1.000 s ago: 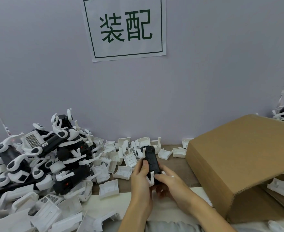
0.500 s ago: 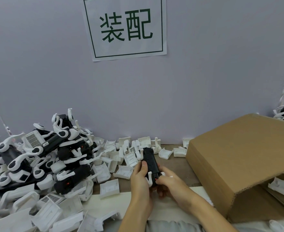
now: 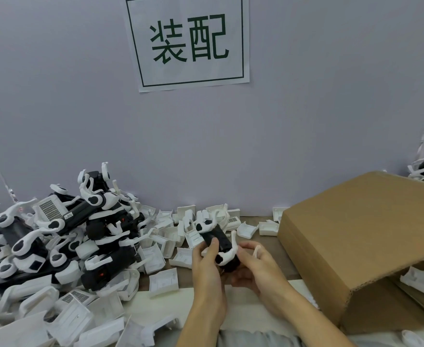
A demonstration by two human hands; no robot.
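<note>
Two forearms are raised from the lower edge and brought together over the table. Between both hands a black part with white clips is held, tilted, its upper end leaning away to the left. The left hand is curled round its side, thumb laid along it. The right hand is cupped round its lower end. Just behind, white shells are scattered. Farther back, a pile of assembled units is seen on the left, a cardboard box on the right, and a sign on the wall.

We look through one wide-angle camera worn on our head, facing forward and somewhat down; the pale lilac wall stands straight ahead. The brown wooden tabletop lies close below; our left hand and right hand sit nearest.
</note>
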